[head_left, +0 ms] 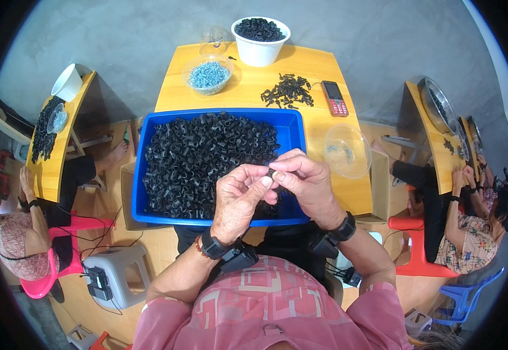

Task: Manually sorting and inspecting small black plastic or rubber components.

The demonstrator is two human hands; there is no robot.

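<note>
My left hand [239,195] and my right hand [307,182] meet over the near right part of a blue plastic tray [292,137]. Their fingertips pinch a small black plastic part [270,174] between them, mostly covered by the thumbs and fingers. Beneath and to the left, a heap of short black tubular plastic pieces [201,157] fills most of the tray. Just right of my right hand stands a clear round tub [347,150] with a few small silvery-blue screws in it.
On the wooden table [178,76] are a tub of screws [208,76], a white bucket of black pieces [260,49], a loose pile of black parts [289,92] and a red keypad phone [334,99]. People sit at side tables left [18,239] and right [470,236].
</note>
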